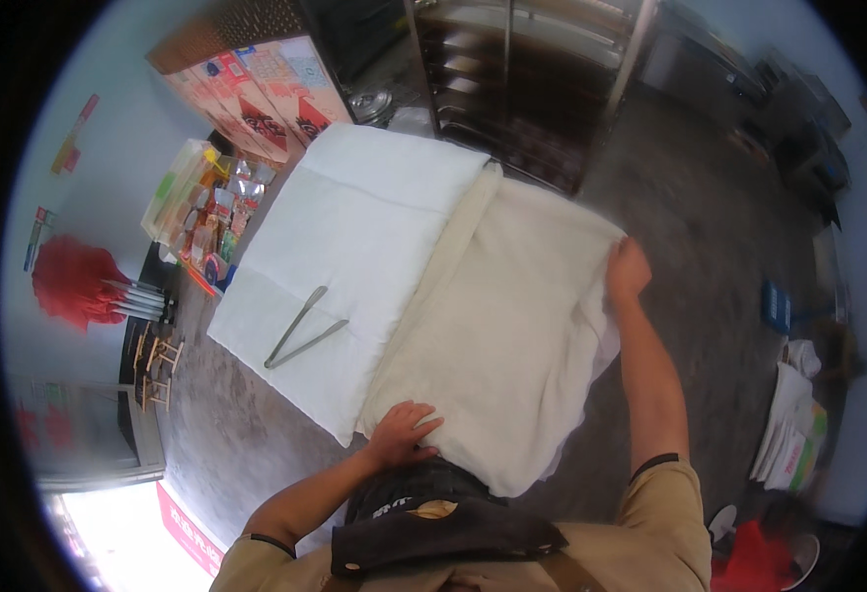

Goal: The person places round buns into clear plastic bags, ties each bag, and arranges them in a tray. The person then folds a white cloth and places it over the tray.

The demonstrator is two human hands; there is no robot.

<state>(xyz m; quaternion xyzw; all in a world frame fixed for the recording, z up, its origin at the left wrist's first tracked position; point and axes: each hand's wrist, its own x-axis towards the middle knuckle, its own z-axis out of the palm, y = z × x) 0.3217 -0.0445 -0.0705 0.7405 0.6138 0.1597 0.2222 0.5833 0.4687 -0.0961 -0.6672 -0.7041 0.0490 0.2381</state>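
Note:
A cream cloth (492, 316) is spread over the right part of a white padded sheet (364, 197), with a folded edge running along its left side. My right hand (631, 268) is closed on the cloth's far right corner. Near my body, my left hand (406, 434) lies on the cloth's near left edge, fingers stretched out and apart. Metal tongs (300, 335) lie spread on the white sheet, to the left of the cloth. Wrinkles run down the cloth's right side, where a paler layer shows beneath its edge.
Beyond the sheet stands a metal tray rack (532, 89). At the left are a box of small packets (221, 217), printed cartons (265, 99) and a red bundle (78, 281) on the wall. White bags (789, 424) and a blue box (776, 307) are at the right.

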